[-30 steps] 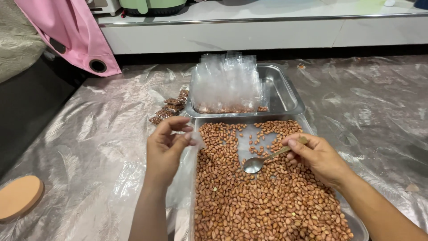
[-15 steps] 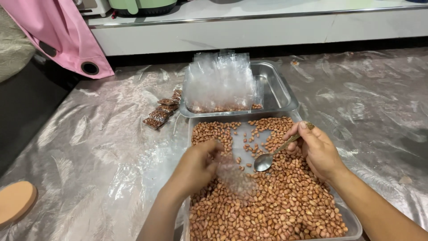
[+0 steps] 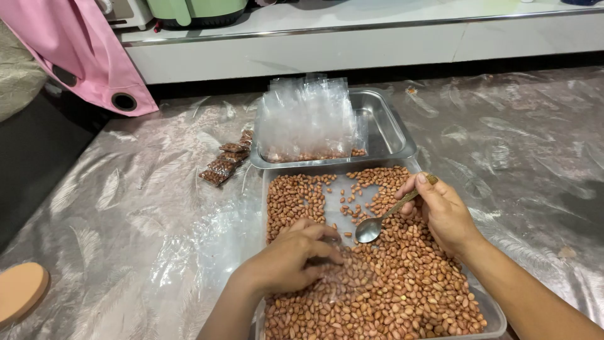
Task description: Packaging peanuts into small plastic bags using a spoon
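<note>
A steel tray (image 3: 269, 175) in front of me is heaped with red-skinned peanuts (image 3: 402, 289). Over the peanuts my left hand (image 3: 294, 257) pinches a small clear plastic bag (image 3: 347, 277), which lies low on the heap. To the right, my right hand (image 3: 442, 210) holds a metal spoon (image 3: 372, 228) by its handle; the empty bowl hovers just above the peanuts, close to the bag's mouth. Behind, a second steel tray (image 3: 390, 123) holds a stack of upright clear bags (image 3: 307, 118) with some peanuts at their base.
Several filled peanut packets (image 3: 225, 162) lie on the shiny patterned sheet (image 3: 126, 214) left of the far tray. A round tan disc (image 3: 20, 291) sits at the lower left. A pink cloth (image 3: 82, 50) hangs at the upper left; a white ledge (image 3: 352, 44) runs behind.
My left hand has come down from the tray's left edge onto the peanuts, bringing the clear bag low beside the spoon. The right hand and spoon have barely shifted.
</note>
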